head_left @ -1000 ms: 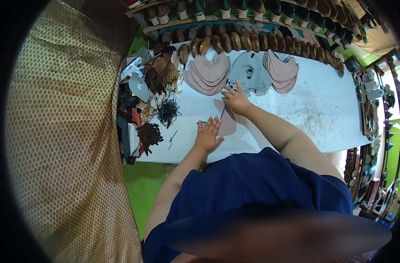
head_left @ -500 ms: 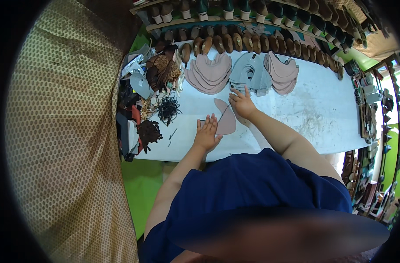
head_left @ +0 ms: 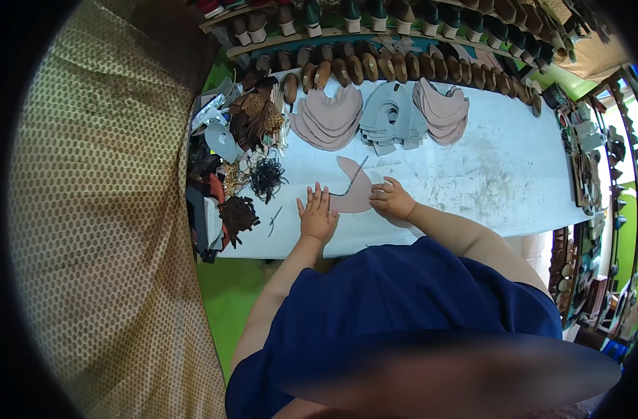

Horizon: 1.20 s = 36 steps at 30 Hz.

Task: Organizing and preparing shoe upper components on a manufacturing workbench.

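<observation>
A pink, curved shoe-upper piece [head_left: 354, 199] lies on the white table. A thin dark strip [head_left: 361, 166] runs along its concave inner edge, and the strip's upper end sticks out past the piece. My left hand [head_left: 319, 216] rests flat with fingers spread over the left end of the piece and the strip. At the right edge of the piece is my right hand [head_left: 394, 199], its fingers slightly bent and apart, touching or nearly touching that edge. No object shows in either hand.
Stacks of pink pieces [head_left: 326, 124] and grey pieces [head_left: 394, 115] lie beyond my hands, with more pink pieces [head_left: 441, 115] beside them. Tangled black strips [head_left: 266, 176] and a brown bundle [head_left: 239, 213] are at left. Shoe lasts [head_left: 369, 68] line the far edge.
My right hand has come down and nearer, from the strip's upper end to the right edge of the pink piece. My left hand has shifted slightly left and nearer.
</observation>
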Available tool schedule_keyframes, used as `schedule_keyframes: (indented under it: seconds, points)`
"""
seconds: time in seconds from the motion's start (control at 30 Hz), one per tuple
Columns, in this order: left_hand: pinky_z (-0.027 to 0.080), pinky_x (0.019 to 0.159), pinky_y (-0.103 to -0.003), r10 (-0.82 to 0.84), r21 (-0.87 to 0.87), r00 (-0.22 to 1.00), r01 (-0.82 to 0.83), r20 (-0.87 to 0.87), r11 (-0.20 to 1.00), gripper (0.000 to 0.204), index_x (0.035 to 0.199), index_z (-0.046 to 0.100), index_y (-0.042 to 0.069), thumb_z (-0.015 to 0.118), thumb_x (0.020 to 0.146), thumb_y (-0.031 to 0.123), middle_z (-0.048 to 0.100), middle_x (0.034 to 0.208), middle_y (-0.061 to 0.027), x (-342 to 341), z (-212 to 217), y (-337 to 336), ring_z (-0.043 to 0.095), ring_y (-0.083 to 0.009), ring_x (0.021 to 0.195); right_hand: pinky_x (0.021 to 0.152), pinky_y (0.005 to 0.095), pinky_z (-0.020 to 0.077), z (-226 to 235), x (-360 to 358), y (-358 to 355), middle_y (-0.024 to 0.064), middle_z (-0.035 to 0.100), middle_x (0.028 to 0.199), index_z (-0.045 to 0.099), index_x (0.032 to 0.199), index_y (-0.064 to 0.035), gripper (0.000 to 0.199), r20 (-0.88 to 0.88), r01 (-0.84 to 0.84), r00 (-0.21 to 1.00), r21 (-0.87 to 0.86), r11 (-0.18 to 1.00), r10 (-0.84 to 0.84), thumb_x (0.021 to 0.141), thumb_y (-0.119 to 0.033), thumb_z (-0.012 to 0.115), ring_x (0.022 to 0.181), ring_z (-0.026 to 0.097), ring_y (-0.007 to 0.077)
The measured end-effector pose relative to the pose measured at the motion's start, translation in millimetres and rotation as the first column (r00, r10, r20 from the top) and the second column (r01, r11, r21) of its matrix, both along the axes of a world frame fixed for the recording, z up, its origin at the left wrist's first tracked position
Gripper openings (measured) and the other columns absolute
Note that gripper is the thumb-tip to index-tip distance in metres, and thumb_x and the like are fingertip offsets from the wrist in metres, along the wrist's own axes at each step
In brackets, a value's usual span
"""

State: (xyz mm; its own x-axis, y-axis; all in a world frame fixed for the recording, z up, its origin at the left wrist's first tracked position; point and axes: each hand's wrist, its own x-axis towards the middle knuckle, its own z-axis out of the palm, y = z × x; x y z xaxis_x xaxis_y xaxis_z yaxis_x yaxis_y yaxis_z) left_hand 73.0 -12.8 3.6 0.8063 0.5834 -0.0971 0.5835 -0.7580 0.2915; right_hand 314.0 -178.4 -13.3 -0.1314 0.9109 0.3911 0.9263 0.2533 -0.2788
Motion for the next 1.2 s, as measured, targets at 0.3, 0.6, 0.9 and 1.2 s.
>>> schedule_keyframes:
  seconds: [0.3, 0.6, 0.9, 1.2]
  points:
    - [0.002, 0.119, -0.063, 0.045, -0.006, 0.996, -0.044, 0.082, 0.999, 0.075, 0.158, 0.028, 0.015, 0.055, 0.092, 0.039, 0.019, 0.167, -0.0122, -14.8, -14.1, 7.3, 0.013, -0.0347, 0.154, 0.111, 0.0598, 0.0309, 8.8, -33.4, 3.7, 0.0056, 0.065, 0.102, 0.060, 0.086, -0.0108, 0.015, 0.009, -0.061, 0.998, -0.010, 0.998, 0.061, 0.076, -0.017, 0.070, 0.114, 0.059, 0.0230]
    - [0.000, 0.117, -0.066, 0.194, -0.033, 0.980, -0.193, 0.039, 0.981, 0.076, 0.158, 0.028, 0.014, 0.056, 0.092, 0.040, 0.013, 0.167, -0.0147, -30.7, -12.4, 12.6, 0.008, -0.0364, 0.154, 0.110, 0.0597, 0.0305, 12.5, -70.5, -1.2, 0.0024, 0.065, 0.104, 0.066, 0.094, -0.0157, 0.014, -0.206, -0.233, 0.958, -0.165, 0.958, 0.198, 0.081, -0.017, 0.070, 0.112, 0.059, 0.0237]
    - [0.001, 0.118, -0.066, 0.109, -0.035, 0.987, -0.114, -0.116, 0.993, 0.074, 0.157, 0.028, 0.010, 0.054, 0.095, 0.042, 0.009, 0.168, -0.0144, -25.4, 14.3, -5.0, 0.006, -0.0381, 0.154, 0.111, 0.0558, 0.0299, -10.9, 2.5, -5.2, 0.0005, 0.064, 0.128, 0.073, 0.111, -0.0204, 0.025, -0.179, 0.379, 0.894, -0.192, 0.905, -0.412, 0.086, -0.020, 0.067, 0.129, 0.052, 0.0267]
    - [0.007, 0.118, -0.064, -0.135, -0.037, 0.988, 0.133, -0.079, 0.990, 0.083, 0.157, 0.027, 0.010, 0.059, 0.090, 0.047, 0.022, 0.165, -0.0137, -9.6, 9.1, -29.8, 0.016, -0.0352, 0.153, 0.111, 0.0475, 0.0325, -5.4, -0.3, -5.8, 0.0013, 0.067, 0.123, 0.074, 0.094, -0.0158, 0.011, -0.241, 0.394, 0.870, -0.183, 0.901, -0.429, 0.084, -0.019, 0.070, 0.130, 0.052, 0.0263]
